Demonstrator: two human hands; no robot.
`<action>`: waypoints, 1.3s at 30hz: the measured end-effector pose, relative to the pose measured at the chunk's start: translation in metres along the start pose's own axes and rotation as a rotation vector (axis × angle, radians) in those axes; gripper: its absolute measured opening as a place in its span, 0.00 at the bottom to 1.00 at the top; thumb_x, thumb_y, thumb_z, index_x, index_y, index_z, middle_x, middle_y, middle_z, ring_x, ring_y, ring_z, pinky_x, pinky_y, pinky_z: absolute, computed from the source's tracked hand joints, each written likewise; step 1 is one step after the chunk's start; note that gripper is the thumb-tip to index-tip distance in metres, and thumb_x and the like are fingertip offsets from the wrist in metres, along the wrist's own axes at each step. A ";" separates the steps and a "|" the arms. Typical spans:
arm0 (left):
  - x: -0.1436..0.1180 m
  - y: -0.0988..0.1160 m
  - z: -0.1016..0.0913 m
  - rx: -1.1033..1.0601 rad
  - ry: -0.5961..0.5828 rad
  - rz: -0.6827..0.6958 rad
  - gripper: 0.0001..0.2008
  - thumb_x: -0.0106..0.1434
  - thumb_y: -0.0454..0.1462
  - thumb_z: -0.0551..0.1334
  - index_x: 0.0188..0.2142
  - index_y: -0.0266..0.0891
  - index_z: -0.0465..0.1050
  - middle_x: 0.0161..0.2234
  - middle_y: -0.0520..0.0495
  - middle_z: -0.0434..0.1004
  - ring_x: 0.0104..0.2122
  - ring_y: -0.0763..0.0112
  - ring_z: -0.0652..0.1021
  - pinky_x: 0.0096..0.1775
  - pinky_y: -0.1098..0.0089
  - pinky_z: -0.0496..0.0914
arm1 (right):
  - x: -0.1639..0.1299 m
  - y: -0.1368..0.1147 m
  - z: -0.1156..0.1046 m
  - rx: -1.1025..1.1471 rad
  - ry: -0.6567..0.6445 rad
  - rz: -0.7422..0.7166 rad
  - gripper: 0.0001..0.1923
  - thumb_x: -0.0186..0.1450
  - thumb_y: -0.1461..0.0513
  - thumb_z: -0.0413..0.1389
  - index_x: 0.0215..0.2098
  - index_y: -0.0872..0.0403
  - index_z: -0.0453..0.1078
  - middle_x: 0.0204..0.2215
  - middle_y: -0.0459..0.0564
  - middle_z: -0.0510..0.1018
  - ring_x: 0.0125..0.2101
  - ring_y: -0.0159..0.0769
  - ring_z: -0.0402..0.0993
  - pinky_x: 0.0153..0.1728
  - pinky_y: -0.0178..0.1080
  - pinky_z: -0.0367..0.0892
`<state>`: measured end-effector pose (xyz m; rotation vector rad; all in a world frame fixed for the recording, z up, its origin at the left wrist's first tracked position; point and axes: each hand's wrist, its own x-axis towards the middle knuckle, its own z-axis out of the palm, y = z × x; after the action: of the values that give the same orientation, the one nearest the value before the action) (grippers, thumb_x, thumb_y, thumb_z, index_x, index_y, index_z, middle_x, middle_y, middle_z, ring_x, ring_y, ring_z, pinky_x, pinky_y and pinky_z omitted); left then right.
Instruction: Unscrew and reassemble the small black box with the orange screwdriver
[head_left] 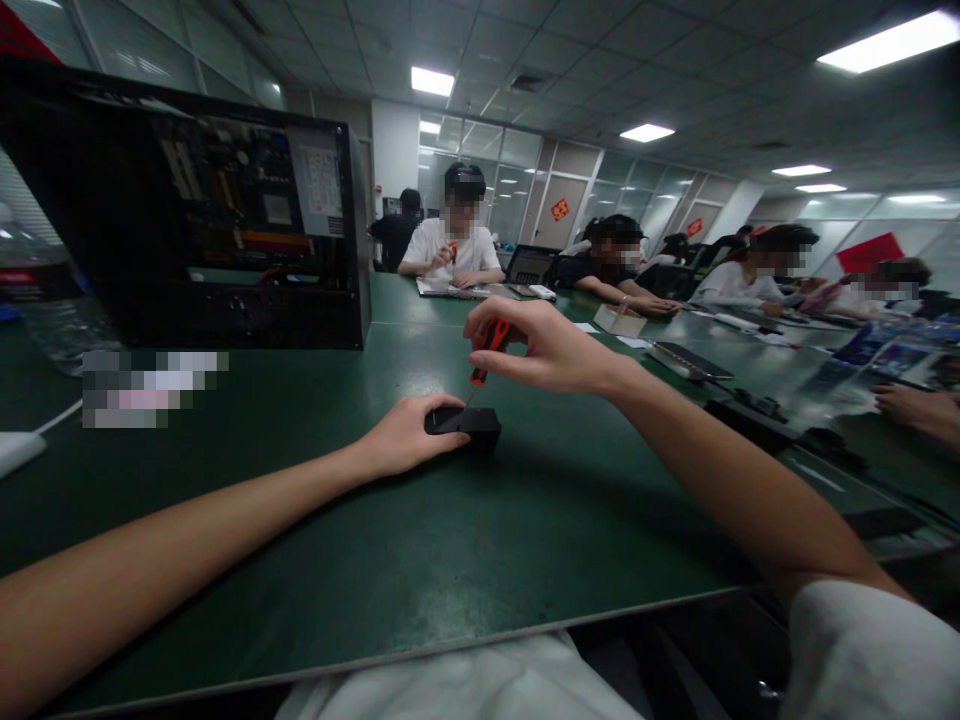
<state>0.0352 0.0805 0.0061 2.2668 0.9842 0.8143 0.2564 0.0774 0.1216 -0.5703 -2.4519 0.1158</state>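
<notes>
Right hand pinched shut around the red-and-black handle of a small screwdriver, held near upright, tip down onto the black box; the tip itself is too thin and dark to see, so contact is likely but not certain. Left hand lies flat on the table, fingers curled against the box's left end, bracing it rather than lifting it. Box sits directly under the right hand, touching the left. It looks small, rigid and light, probably smooth plastic that would slide on the green top; best held by its short ends or long sides. Further out: open computer case at back left, bottle beside it, other people seated along the far side.
</notes>
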 end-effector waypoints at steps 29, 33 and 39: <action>-0.001 0.007 0.000 0.063 0.021 0.035 0.21 0.64 0.48 0.65 0.51 0.38 0.79 0.47 0.44 0.83 0.45 0.57 0.81 0.49 0.63 0.73 | -0.110 0.064 0.002 -0.632 -0.238 -0.007 0.20 0.70 0.67 0.46 0.57 0.58 0.71 0.47 0.60 0.77 0.44 0.43 0.76 0.42 0.43 0.73; 0.000 0.003 0.000 0.075 0.010 0.047 0.21 0.65 0.47 0.64 0.51 0.36 0.78 0.47 0.44 0.83 0.44 0.59 0.81 0.47 0.65 0.72 | -0.123 0.096 0.001 -0.655 -0.150 -0.150 0.16 0.65 0.65 0.52 0.50 0.59 0.72 0.40 0.57 0.77 0.36 0.40 0.74 0.34 0.40 0.71; 0.000 -0.001 0.002 0.089 0.012 0.066 0.21 0.65 0.46 0.64 0.52 0.35 0.77 0.48 0.42 0.82 0.45 0.59 0.80 0.48 0.65 0.71 | -0.121 0.089 -0.001 -0.671 -0.056 -0.243 0.13 0.67 0.62 0.55 0.49 0.57 0.73 0.38 0.55 0.77 0.34 0.35 0.73 0.30 0.36 0.67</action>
<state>0.0364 0.0808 0.0046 2.3845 0.9729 0.8276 0.3776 0.1060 0.0369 -0.5342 -2.5670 -0.8231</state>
